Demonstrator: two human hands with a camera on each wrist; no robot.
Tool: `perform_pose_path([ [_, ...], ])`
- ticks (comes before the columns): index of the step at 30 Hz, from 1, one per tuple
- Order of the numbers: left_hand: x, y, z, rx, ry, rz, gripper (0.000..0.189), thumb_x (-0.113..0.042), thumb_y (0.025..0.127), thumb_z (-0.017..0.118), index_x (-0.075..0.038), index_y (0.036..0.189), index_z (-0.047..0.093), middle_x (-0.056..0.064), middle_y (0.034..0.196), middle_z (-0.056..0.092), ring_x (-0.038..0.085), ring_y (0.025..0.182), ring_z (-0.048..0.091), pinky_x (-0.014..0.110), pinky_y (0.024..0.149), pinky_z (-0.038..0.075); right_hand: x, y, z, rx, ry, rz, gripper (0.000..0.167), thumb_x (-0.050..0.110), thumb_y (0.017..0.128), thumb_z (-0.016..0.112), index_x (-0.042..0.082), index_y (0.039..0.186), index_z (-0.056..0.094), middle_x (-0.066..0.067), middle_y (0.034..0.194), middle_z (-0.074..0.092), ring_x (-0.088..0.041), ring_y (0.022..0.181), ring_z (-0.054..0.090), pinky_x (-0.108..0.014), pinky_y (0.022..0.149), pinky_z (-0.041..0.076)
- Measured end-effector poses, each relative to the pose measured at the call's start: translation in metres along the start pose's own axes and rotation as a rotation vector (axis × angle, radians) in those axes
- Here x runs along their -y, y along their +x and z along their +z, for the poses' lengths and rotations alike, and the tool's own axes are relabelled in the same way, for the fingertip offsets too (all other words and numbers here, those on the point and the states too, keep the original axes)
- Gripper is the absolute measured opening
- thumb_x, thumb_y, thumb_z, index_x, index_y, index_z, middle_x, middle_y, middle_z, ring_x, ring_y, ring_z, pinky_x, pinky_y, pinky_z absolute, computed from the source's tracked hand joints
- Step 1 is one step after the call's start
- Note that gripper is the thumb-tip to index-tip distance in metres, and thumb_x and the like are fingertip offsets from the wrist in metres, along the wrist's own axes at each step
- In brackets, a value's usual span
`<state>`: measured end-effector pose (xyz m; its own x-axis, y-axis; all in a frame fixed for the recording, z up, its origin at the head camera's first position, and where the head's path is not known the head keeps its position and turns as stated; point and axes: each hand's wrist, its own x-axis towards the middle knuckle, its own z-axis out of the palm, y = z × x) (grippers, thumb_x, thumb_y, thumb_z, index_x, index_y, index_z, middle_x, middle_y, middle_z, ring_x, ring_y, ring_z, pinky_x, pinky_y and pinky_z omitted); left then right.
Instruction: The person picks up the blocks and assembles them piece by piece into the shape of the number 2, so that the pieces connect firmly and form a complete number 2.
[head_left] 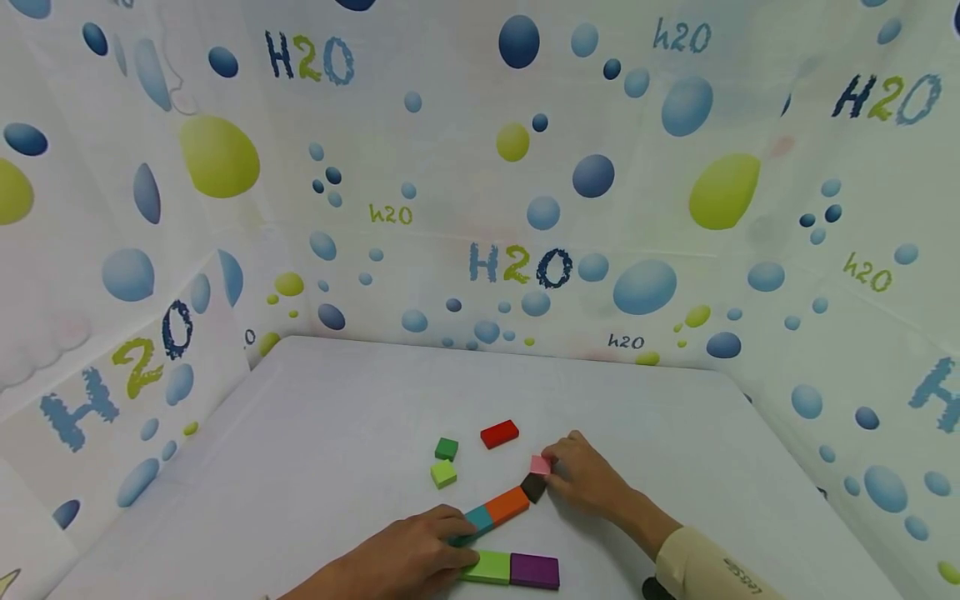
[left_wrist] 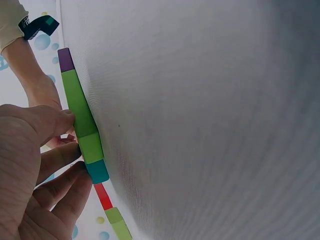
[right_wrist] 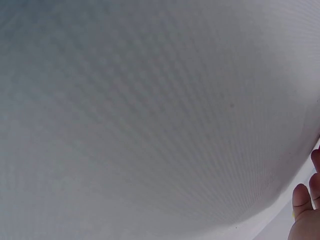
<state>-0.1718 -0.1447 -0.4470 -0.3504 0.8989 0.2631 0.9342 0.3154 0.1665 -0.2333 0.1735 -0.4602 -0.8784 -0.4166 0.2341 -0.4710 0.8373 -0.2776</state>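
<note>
A pink block (head_left: 540, 465) is pinched between thumb and fingers of my right hand (head_left: 592, 477), right beside a black block (head_left: 533, 487). The black block sits at the end of an orange block (head_left: 507, 505), which continues into a teal block (head_left: 480, 520) in a slanting row. My left hand (head_left: 420, 546) rests at the near end of this row, fingers at the teal block and thumb at a light green block (head_left: 489, 567). A purple block (head_left: 535, 572) adjoins the light green one. In the right wrist view, only fingers of the right hand (right_wrist: 306, 210) show at the lower right edge.
Farther back on the white table (head_left: 360, 417) lie a red block (head_left: 499, 434), a dark green block (head_left: 446, 448) and a yellow-green block (head_left: 443, 474). A patterned curtain (head_left: 450, 167) surrounds the table's back and sides. A dark strap (left_wrist: 41, 25) is on the right wrist.
</note>
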Motion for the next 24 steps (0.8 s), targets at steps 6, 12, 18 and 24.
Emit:
perform_pose_path([
  [6, -0.0004, -0.0003, 0.0, -0.003, 0.005, 0.002, 0.029, -0.018, 0.092, 0.076, -0.023, 0.122, 0.076, -0.002, 0.125, 0.068, 0.014, 0.117, 0.06, 0.024, 0.092, 0.056, -0.0002, 0.0002, 0.0011, 0.01, -0.004, 0.001, 0.027, 0.015, 0.091, 0.075, 0.005, 0.116, 0.071, 0.004, 0.099, 0.068, -0.011, 0.092, 0.046, -0.027, 0.08, 0.05],
  [12, -0.0001, -0.0008, 0.0004, -0.021, 0.002, 0.012, 0.029, -0.017, 0.092, 0.076, -0.022, 0.12, 0.076, -0.001, 0.125, 0.068, 0.014, 0.117, 0.06, 0.023, 0.091, 0.056, -0.0009, 0.0004, 0.0018, 0.007, -0.027, -0.021, 0.029, 0.017, 0.091, 0.075, 0.006, 0.117, 0.07, 0.002, 0.103, 0.069, -0.011, 0.093, 0.047, -0.028, 0.081, 0.05],
  [18, 0.0, -0.0009, 0.001, -0.021, -0.006, 0.009, 0.029, -0.017, 0.092, 0.076, -0.022, 0.121, 0.076, -0.001, 0.125, 0.068, 0.014, 0.117, 0.06, 0.023, 0.091, 0.056, -0.002, 0.0004, 0.0032, 0.007, -0.044, -0.023, 0.029, 0.018, 0.091, 0.075, 0.006, 0.117, 0.07, 0.002, 0.104, 0.069, -0.012, 0.095, 0.047, -0.028, 0.083, 0.051],
  [24, -0.0003, -0.0012, 0.0002, -0.014, -0.012, 0.003, 0.029, -0.018, 0.092, 0.076, -0.022, 0.122, 0.076, -0.001, 0.126, 0.068, 0.014, 0.117, 0.06, 0.024, 0.091, 0.056, -0.0031, 0.0007, 0.0057, 0.015, -0.059, -0.017, 0.032, 0.017, 0.09, 0.076, 0.006, 0.12, 0.069, 0.002, 0.105, 0.068, -0.011, 0.095, 0.048, -0.028, 0.084, 0.052],
])
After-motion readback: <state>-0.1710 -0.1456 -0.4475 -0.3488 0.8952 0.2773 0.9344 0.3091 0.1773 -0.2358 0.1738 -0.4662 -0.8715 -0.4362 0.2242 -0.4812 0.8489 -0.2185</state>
